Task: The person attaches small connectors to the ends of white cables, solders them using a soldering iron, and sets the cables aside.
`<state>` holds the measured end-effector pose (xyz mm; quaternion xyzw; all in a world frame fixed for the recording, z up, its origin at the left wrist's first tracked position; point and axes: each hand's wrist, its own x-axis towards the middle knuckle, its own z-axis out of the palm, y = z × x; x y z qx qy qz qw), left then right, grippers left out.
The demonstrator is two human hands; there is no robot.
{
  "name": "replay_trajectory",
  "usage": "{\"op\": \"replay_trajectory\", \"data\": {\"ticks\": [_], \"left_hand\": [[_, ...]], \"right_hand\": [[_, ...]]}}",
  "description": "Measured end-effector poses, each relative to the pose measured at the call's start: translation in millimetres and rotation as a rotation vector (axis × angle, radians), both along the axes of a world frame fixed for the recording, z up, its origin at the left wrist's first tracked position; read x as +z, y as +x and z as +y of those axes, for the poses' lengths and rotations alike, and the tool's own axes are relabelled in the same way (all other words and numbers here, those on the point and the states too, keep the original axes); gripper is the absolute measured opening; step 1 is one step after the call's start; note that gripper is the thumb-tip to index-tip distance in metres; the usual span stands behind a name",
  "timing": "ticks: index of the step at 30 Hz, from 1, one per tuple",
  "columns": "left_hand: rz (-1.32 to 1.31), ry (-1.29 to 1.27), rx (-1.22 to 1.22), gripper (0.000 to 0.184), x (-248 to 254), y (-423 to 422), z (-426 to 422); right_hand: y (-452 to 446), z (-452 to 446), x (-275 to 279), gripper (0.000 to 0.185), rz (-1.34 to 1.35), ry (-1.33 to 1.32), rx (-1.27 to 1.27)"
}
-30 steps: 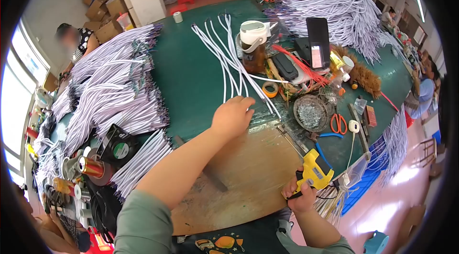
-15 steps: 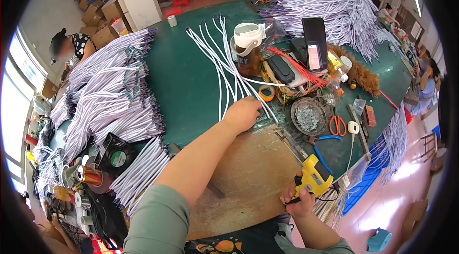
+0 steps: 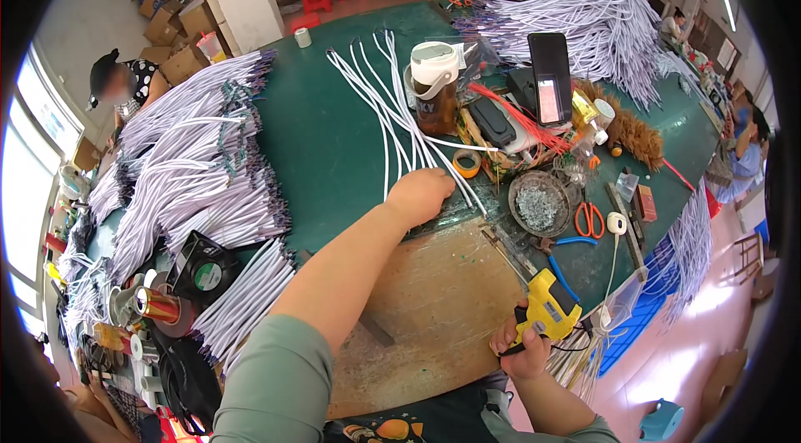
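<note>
My left hand [image 3: 420,196] reaches over the near ends of several loose white cables [image 3: 385,113] on the green table. Its fingers are bent together at the cable ends, and what lies under the fingertips is hidden. My right hand [image 3: 521,346] is wrapped round the handle of a yellow and black tool [image 3: 546,306], whose metal tip points toward the table's middle. Beneath and between the hands is a brown board [image 3: 434,309]. An orange tape roll [image 3: 466,163] sits just right of my left hand.
A dish of small clear pieces [image 3: 540,203], orange scissors [image 3: 589,219], blue-handled pliers [image 3: 563,259], a phone [image 3: 548,80] and a lidded bottle [image 3: 435,88] stand at the right. Large cable bundles [image 3: 192,159] fill the left; another [image 3: 567,26] lies at the back. Other people sit around.
My left hand has shifted slightly right along the near cable ends, its fingers now more bent. The view has moved a little. My right hand still grips the yellow tool.
</note>
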<state>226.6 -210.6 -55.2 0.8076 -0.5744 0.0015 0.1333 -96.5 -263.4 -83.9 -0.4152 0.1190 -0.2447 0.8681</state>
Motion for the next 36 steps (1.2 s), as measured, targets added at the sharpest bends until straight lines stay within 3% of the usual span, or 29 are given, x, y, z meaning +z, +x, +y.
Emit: {"op": "replay_trajectory", "data": {"ticks": [3, 5, 7, 9, 11, 16, 19, 21, 23, 25, 27, 28, 29, 31, 32, 35, 36], "left_hand": [[0.193, -0.151, 0.134, 0.015, 17, 7, 9], [0.883, -0.464, 0.421, 0.021, 46, 9, 27], [0.530, -0.242, 0.257, 0.026, 56, 9, 58], [0.534, -0.205, 0.296, 0.025, 46, 12, 81], [0.369, -0.275, 0.646, 0.022, 31, 16, 94], [0.369, 0.025, 0.652, 0.035, 25, -15, 97], [0.410, 0.122, 0.641, 0.031, 22, -11, 91], [0.304, 0.093, 0.616, 0.028, 21, -1, 94], [0.961, -0.056, 0.819, 0.021, 53, 10, 100], [1.622, -0.535, 0.764, 0.018, 59, 28, 120], [1.610, -0.874, 0.660, 0.016, 93, 4, 135], [1.455, -0.866, 0.471, 0.016, 93, -10, 144], [1.454, -0.867, 0.475, 0.016, 90, -25, 152], [1.258, -0.348, 0.615, 0.015, 77, -54, 170], [1.260, -0.350, 0.627, 0.015, 67, -63, 180], [1.492, -0.503, 0.773, 0.015, 42, -86, 210], [1.532, -0.883, 0.734, 0.014, 41, -97, 216]], "right_hand": [[-1, 0, 0, 0.057, -0.001, 0.003, 0.005], [-1, -1, 0, 0.056, 0.007, 0.014, 0.003], [-1, 0, 1, 0.056, 0.021, 0.028, 0.013], [0, 0, 2, 0.056, 0.032, -0.002, 0.010], [1, 0, 2, 0.056, 0.031, -0.004, 0.009], [-2, -2, -1, 0.057, -0.018, 0.055, 0.025], [-2, -2, -2, 0.056, -0.025, 0.062, 0.031], [-2, -2, -1, 0.056, -0.007, 0.063, 0.022], [-2, -2, 0, 0.056, -0.012, 0.059, 0.020], [-2, -1, -1, 0.056, -0.011, 0.063, 0.022], [-2, -1, -2, 0.056, -0.016, 0.073, 0.016], [-1, 0, -2, 0.056, -0.014, 0.078, 0.019], [0, 0, -1, 0.055, -0.004, 0.039, 0.006], [0, 1, -1, 0.055, 0.016, 0.005, 0.004], [0, 0, -1, 0.055, 0.019, 0.002, 0.003], [1, -1, -1, 0.055, 0.025, -0.008, 0.005], [1, -1, -1, 0.056, 0.026, -0.020, -0.005]]}}
